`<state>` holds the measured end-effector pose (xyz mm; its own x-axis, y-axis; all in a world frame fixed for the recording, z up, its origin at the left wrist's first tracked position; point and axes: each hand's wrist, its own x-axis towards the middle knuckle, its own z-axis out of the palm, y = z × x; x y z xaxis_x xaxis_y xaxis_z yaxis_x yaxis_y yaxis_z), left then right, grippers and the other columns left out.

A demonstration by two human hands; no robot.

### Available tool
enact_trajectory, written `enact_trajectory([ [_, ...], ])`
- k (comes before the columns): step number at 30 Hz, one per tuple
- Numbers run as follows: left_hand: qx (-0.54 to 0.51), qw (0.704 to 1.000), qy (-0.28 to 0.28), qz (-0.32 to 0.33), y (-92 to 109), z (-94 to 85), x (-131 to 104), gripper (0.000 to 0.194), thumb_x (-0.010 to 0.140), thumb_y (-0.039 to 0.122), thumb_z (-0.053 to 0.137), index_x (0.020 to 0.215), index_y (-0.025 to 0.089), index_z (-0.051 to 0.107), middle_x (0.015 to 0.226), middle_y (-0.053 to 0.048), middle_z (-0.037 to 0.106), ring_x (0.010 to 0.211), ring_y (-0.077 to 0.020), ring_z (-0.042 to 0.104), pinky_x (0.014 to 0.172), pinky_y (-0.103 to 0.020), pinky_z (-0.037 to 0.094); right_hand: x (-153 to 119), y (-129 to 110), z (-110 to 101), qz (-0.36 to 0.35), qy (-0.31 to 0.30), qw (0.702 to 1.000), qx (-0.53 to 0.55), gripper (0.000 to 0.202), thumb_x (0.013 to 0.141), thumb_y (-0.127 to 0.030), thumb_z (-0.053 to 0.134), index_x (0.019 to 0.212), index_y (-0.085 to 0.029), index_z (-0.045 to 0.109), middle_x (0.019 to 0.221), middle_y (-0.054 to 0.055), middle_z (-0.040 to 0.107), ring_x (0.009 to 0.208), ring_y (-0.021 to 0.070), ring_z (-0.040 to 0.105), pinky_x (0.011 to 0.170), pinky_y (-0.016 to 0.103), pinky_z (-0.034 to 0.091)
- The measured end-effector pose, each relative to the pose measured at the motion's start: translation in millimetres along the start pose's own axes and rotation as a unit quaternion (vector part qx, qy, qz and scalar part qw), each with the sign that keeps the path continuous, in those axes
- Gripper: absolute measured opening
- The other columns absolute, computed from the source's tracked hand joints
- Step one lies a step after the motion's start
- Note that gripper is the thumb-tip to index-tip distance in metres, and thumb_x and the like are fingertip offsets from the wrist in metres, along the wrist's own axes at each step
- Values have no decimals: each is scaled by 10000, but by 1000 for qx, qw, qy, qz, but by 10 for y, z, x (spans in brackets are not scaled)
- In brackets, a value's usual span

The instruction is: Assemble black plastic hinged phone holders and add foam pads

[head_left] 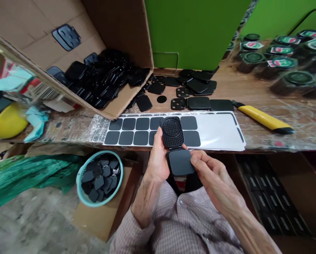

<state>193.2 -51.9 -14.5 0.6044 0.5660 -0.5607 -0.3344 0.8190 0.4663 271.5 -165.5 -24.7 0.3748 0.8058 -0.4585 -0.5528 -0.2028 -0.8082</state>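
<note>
My left hand (158, 160) is closed around a black hinged plastic piece (172, 132), in front of the table edge. Its upper half shows a grid and a raised ring. Over the lower half lies a dark grey rounded-square sticker (181, 163), its right edge pinched between the thumb and fingers of my right hand (213, 171). Whether the sticker is fully stuck down I cannot tell. Just beyond my hands, a white sticker sheet (216, 131) lies along the table edge, with rows of dark stickers on its left and bare backing on its right.
A cardboard box (131, 100) of black plastic pieces lies on its side, left. Loose black pieces (199, 85) and a yellow utility knife (265, 118) lie on the table. Wrapped jars (301, 77) stand back right. A light-blue basket (80, 188) of pieces sits below left.
</note>
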Motion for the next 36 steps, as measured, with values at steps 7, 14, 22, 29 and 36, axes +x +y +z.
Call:
enact_trajectory([
  [7, 3, 1000, -4, 5, -15, -17, 18, 562, 926, 597, 364, 947, 142, 693, 681, -52, 681, 619, -180, 658, 680, -305, 533, 22, 56, -17, -39, -4, 999, -10, 268, 827, -421, 681, 729, -191, 584, 1003, 33, 601, 862, 153, 528, 697, 230, 454],
  [14, 6, 1000, -9, 9, -32, -37, 37, 561, 929, 592, 368, 938, 136, 695, 674, -53, 679, 629, -183, 662, 678, -304, 536, 34, 79, -26, -33, 0, 999, -7, 245, 829, -425, 690, 772, -199, 618, 1002, 19, 610, 882, 141, 532, 673, 204, 452],
  [22, 2, 1000, -6, 9, -38, -55, 42, 545, 940, 570, 364, 957, 139, 696, 683, -54, 685, 628, -179, 663, 680, -304, 538, 34, 86, -22, -39, 3, 999, -26, 261, 826, -418, 683, 732, -193, 589, 1059, 36, 641, 948, 169, 557, 676, 217, 457],
  [29, -14, 1000, -13, -13, -17, -35, 32, 567, 936, 590, 344, 942, 142, 693, 677, -55, 683, 626, -181, 665, 678, -303, 541, 43, 84, -6, -56, 17, 997, -50, 259, 837, -409, 675, 724, -192, 591, 1151, 31, 640, 979, 164, 566, 716, 218, 469],
  [36, -2, 1000, -7, -1, -4, -34, 39, 536, 939, 578, 351, 976, 160, 686, 703, -49, 690, 634, -180, 670, 696, -309, 546, 73, 133, -13, -76, 21, 995, -62, 205, 857, -385, 666, 770, -207, 612, 1200, 25, 655, 1083, 177, 586, 764, 223, 473],
])
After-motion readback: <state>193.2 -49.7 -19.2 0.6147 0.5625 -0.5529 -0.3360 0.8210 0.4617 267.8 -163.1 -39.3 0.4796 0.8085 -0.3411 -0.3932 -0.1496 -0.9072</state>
